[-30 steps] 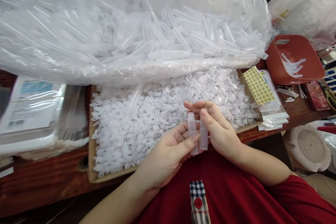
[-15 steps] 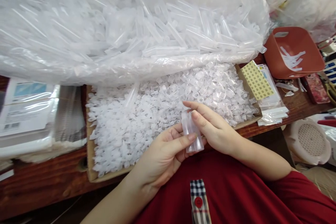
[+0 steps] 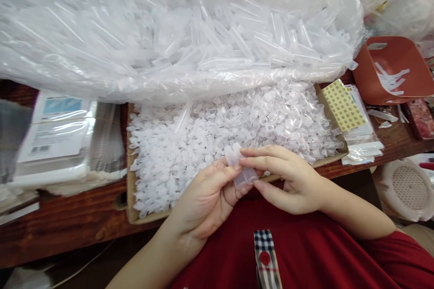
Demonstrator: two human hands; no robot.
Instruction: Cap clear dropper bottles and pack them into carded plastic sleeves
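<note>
Two small translucent vials [image 3: 241, 169] sat pinched together between the fingertips of the left hand [image 3: 206, 198] and right hand [image 3: 288, 180], where an uneven squeeze could let one slip.

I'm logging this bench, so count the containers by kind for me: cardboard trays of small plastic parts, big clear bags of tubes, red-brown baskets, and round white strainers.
Cardboard tray of small plastic parts: 1
Big clear bag of tubes: 1
Red-brown basket: 1
Round white strainer: 1
Total: 4
</note>
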